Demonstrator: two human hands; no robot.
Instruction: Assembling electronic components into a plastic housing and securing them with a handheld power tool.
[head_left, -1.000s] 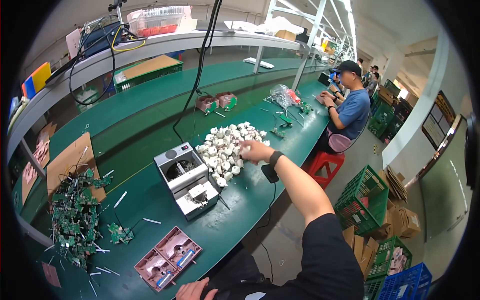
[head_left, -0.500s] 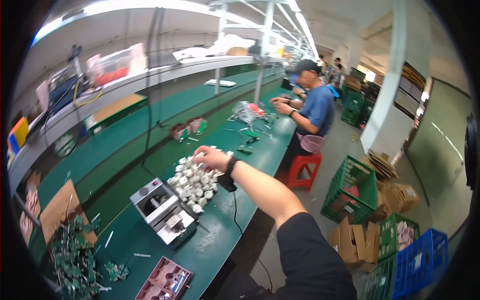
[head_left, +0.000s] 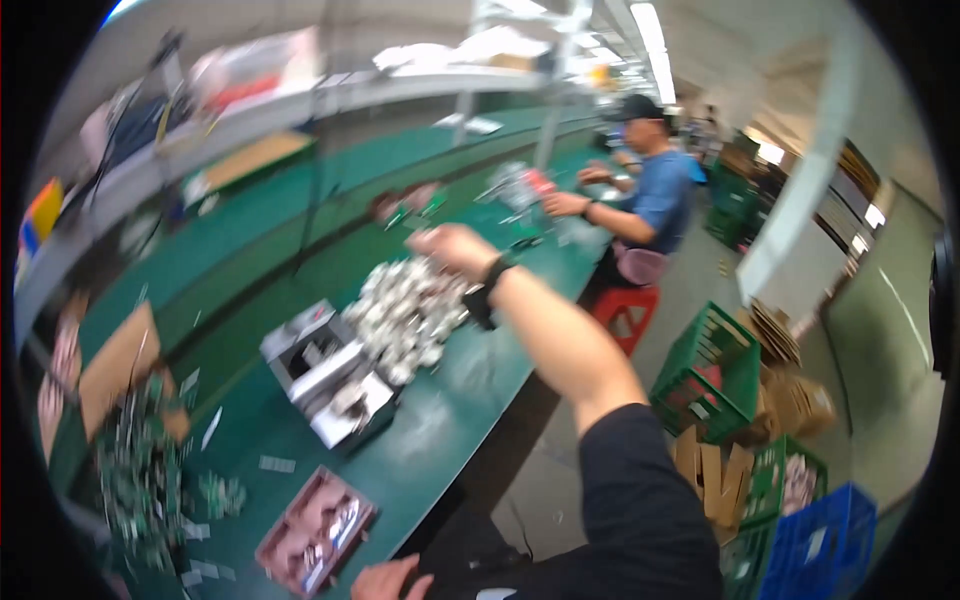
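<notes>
Hovering over a blurred heap of small white parts (head_left: 405, 315), right hand (head_left: 452, 246), fingers' state unclear.

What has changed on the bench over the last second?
The right hand has lifted off the pile of small white parts and now hangs above its far edge; blur hides whether it holds one. The left hand stays low by the pink tray. The grey machine and the seated co-worker are unchanged.

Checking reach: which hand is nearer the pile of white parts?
Right. The right hand hovers at the pile of white parts; the left hand is far back by the pink tray.
</notes>
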